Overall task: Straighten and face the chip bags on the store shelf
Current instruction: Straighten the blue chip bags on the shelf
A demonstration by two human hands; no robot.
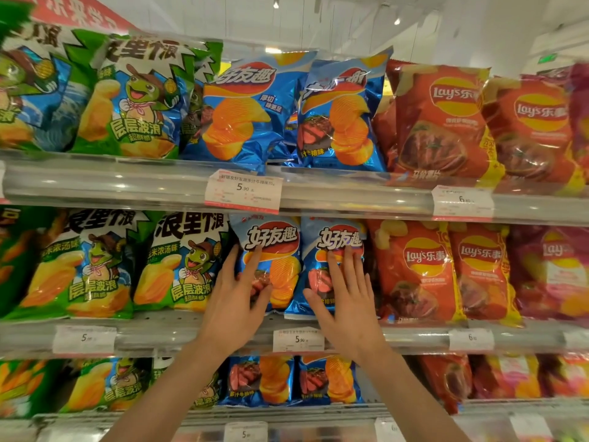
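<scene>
I see two chip bags side by side on the middle shelf; left grip flat on the left bag, right grip on the right bag.

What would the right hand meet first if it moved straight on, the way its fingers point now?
Nothing new: the right hand already lies flat on a blue chip bag on the middle shelf; going on, it would probably press that bag back.

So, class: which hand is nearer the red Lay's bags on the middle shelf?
Right hand: rests on the blue bag beside the Lay's bags. Left hand is one bag further left.
</scene>
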